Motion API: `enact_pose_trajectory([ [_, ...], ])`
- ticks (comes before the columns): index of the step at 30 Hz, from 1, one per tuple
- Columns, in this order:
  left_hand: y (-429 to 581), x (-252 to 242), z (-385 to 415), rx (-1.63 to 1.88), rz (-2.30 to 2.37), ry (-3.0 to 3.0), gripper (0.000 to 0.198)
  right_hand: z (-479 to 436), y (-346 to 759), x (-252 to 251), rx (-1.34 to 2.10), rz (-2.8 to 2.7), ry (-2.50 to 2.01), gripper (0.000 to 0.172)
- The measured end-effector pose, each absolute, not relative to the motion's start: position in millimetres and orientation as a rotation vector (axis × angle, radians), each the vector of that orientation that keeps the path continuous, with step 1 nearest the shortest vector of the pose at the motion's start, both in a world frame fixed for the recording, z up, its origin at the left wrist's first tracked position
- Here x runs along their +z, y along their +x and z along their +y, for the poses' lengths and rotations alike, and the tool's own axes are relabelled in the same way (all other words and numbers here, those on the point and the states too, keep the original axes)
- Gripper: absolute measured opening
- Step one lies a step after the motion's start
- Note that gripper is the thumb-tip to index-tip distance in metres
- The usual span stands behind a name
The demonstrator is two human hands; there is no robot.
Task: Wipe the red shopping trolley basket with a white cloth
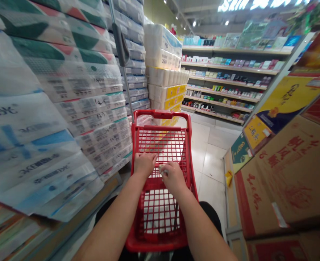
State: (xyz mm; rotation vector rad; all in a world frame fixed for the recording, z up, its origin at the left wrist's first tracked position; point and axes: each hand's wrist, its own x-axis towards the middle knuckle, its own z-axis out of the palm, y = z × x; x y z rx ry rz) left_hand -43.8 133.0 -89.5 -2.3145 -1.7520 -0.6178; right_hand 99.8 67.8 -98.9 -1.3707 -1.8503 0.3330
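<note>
A red plastic shopping basket cart (163, 184) stands directly in front of me, with mesh panels and a raised frame at its far end. My left hand (145, 164) rests over the mesh on the left side, its fingers curled together; what lies under them is hidden. Just to its right, my right hand (172, 175) is closed in a pinch around a small pale item (162, 168), too small to name. The two hands are close together but apart. White shapes show through the lower mesh.
Stacked paper packs (94, 108) line the left side, with a grey pole (125, 78) beside them. Toilet roll packs (165, 76) stand ahead. Cardboard boxes (290, 174) flank the right. Tiled floor (211, 163) leads toward shelves of small goods (230, 67).
</note>
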Motion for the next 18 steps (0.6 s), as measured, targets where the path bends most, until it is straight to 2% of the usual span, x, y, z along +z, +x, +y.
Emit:
enact_pose_trajectory([
  [4, -44.2, -90.0, 132.3, -0.626, -1.740, -2.314, 0.033, 65.5, 97.6, -96.6, 0.450, -2.053, -1.216, 0.023],
  [8, -43.9, -90.4, 133.5, -0.637, -1.750, -2.324, 0.033, 68.2, 100.0, -96.3, 0.310, -1.835, -1.414, 0.019],
  [13, -44.4, -91.1, 135.9, -0.637, -1.756, -2.323, 0.032, 70.6, 100.6, -98.0, 0.359, -2.012, -1.269, 0.022],
  [18, -45.1, -92.4, 137.8, -0.644, -1.748, -2.331, 0.033, 74.1, 103.9, -97.5, 0.245, -1.794, -1.451, 0.016],
])
